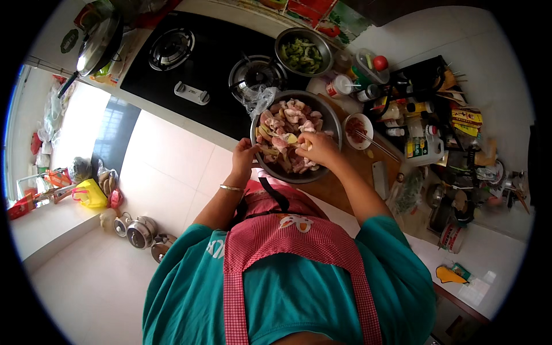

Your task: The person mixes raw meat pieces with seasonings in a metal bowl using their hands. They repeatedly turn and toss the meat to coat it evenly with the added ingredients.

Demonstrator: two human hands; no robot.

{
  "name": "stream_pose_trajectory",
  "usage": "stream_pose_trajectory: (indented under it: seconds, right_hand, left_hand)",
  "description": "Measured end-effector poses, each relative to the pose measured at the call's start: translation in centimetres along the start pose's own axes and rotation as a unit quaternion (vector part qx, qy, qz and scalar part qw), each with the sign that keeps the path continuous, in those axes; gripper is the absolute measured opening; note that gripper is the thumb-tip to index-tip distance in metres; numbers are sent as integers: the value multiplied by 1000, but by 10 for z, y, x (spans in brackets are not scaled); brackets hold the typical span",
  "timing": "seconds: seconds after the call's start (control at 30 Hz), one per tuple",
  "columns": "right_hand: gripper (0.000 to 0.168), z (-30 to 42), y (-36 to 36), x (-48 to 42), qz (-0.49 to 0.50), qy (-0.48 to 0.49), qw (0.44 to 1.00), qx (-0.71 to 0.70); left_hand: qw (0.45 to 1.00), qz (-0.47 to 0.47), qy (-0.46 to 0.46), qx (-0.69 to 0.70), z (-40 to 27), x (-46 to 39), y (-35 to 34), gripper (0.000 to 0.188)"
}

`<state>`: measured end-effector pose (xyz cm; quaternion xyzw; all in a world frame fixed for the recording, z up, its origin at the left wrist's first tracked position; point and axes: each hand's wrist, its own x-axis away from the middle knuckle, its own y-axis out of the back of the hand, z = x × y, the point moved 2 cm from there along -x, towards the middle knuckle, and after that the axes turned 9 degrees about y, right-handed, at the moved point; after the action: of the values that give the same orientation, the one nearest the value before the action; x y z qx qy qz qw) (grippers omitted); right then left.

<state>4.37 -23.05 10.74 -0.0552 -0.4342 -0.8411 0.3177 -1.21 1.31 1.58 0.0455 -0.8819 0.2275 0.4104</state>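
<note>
A large metal bowl (333,123) stands at the counter's front beside the stove, filled with raw meat pieces (295,114). Pale yellow slices (264,134), perhaps ginger, lie among the meat. My left hand (244,157) grips the bowl's near left rim, thumb on top. Inside the bowl, on the right, my right hand (320,148) is curled down onto the meat; a pale yellowish bit shows at its fingertips, but whether it is gripped is unclear. A crumpled clear plastic bag (261,101) touches the bowl's far left rim.
Behind the bowl are a black gas stove (211,47) and a metal bowl of green vegetables (302,56). To the right, a white bowl (366,125) with chopsticks (379,144) and a cleaver (380,179) rest on a wooden board (345,172). Bottles and a white jug (431,148) crowd beyond.
</note>
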Motion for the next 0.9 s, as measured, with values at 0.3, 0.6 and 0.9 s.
stream_pose_trajectory:
  seconds: [0.3, 0.6, 0.9]
  right_hand:
    - [107, 55, -35, -37, -6, 86, 978, 191]
    - [66, 22, -72, -89, -27, 44, 973, 225]
    - [23, 14, -27, -30, -39, 152, 978, 139]
  left_hand:
    - [1000, 0, -14, 10, 6, -9, 3, 8]
    - [999, -30, -10, -21, 1, 3, -3, 11]
    - [999, -18, -30, -19, 4, -6, 2, 8]
